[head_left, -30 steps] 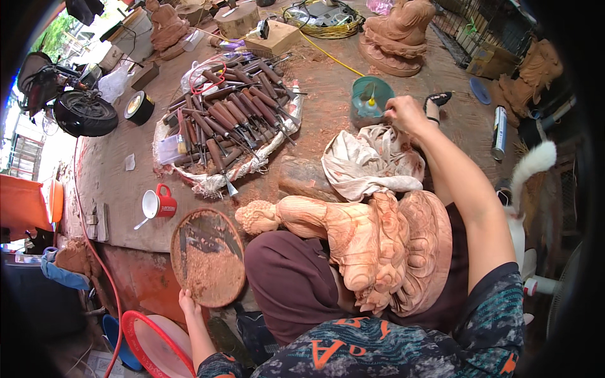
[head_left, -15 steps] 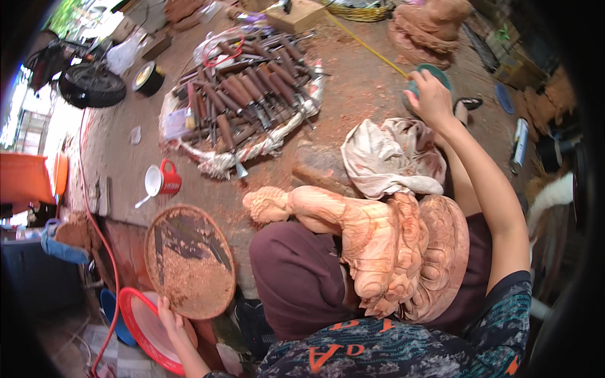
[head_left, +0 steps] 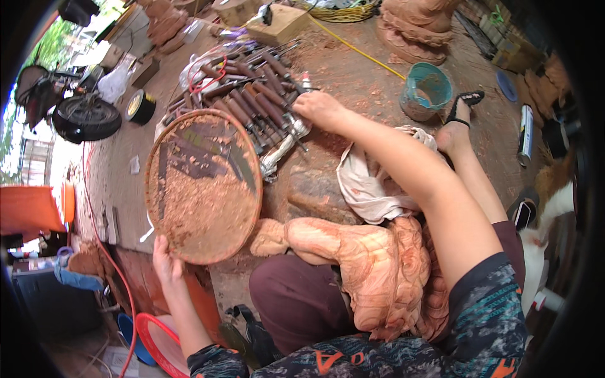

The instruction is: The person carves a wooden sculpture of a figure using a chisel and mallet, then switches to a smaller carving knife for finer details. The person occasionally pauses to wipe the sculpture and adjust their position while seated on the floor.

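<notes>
My left hand (head_left: 167, 261) grips the lower rim of a round woven tray (head_left: 208, 242), which is raised and tilted. Wood chips and a few flat dark pieces lie in it. My right hand (head_left: 322, 111) reaches across to the right edge of a heap of wood-handled carving chisels (head_left: 252, 104); its fingers are bent closed, and what they hold, if anything, is hidden. A carved wooden figure (head_left: 372, 261) lies across my lap, its head toward the tray. Below my right forearm is a crumpled pale cloth (head_left: 365, 183).
A teal bucket (head_left: 426, 91) stands beside my foot. A dark block (head_left: 318, 192) lies between chisels and figure. Reddish carvings (head_left: 416, 28) stand at the back; a wheel (head_left: 88, 118) is at far left. A red basin (head_left: 161, 346) sits lower left, a red hose (head_left: 110, 264) running past.
My right hand has moved left from the teal bucket to the chisels. My left hand has lifted the tray up and to the right, covering the red mug and part of the chisel heap.
</notes>
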